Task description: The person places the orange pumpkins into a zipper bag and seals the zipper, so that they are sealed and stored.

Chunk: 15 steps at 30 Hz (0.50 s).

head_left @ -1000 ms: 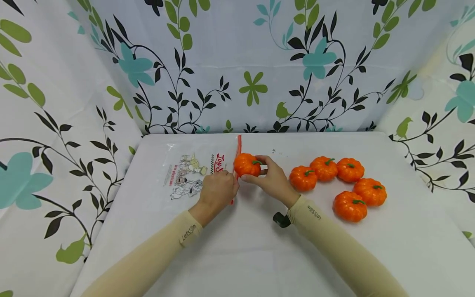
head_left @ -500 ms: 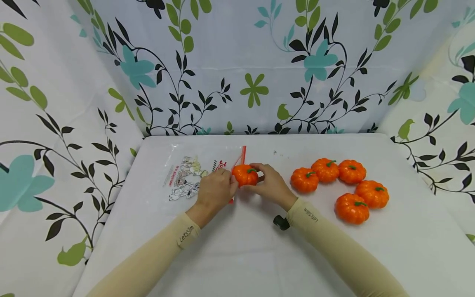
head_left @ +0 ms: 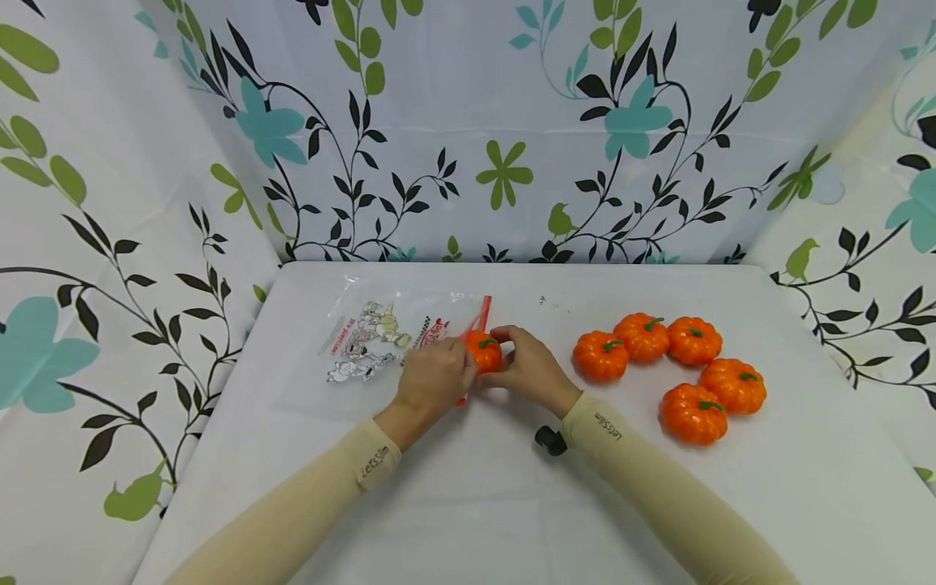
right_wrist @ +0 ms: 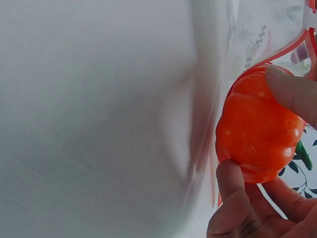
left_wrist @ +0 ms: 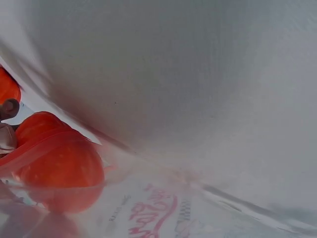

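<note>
The pumpkin [head_left: 485, 354] has slid into the mouth of the bag [head_left: 380, 341], now partly inside, so its insertion looks underway. The right grip [head_left: 532, 370] holds it; the left grip [head_left: 435, 375] pinches the bag's edge. Right of the bag, five more pumpkins [head_left: 693, 341] sit on the white bench [head_left: 468, 487]; patterned curtains [head_left: 453, 97] hang behind it.

The left arm [head_left: 292, 508] and right arm [head_left: 676, 491] reach forward and lean inward. The left hand [head_left: 435, 374] is curled up; the right hand [head_left: 532, 367] grips with thumb [right_wrist: 293, 94] and fingers [right_wrist: 230, 179].
</note>
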Each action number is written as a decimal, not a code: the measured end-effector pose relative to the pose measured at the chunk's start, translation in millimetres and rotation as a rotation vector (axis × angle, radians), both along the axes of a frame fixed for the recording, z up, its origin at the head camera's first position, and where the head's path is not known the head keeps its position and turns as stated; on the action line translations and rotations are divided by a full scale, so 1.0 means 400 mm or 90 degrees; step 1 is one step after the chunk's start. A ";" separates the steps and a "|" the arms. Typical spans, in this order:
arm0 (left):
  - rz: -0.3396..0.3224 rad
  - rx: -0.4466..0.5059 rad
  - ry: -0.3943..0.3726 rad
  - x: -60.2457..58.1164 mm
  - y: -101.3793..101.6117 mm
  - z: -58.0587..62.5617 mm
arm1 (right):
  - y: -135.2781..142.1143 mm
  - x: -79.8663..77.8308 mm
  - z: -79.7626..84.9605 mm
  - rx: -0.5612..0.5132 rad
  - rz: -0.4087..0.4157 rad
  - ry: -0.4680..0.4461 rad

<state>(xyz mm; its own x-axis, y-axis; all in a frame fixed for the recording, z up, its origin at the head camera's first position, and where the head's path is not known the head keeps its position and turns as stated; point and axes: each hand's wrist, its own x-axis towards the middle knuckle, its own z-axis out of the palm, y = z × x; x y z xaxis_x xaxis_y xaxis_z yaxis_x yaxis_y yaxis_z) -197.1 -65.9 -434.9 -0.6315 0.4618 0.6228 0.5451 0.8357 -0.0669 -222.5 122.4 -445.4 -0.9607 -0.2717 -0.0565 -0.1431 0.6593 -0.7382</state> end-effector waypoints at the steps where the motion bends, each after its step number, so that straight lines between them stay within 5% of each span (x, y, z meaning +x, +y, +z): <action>1: -0.001 -0.001 0.000 0.000 0.001 0.002 | 0.000 0.001 0.000 -0.004 0.000 -0.002; 15: -0.015 0.021 -0.008 -0.003 0.007 -0.005 | -0.014 0.019 0.005 -0.130 0.037 -0.031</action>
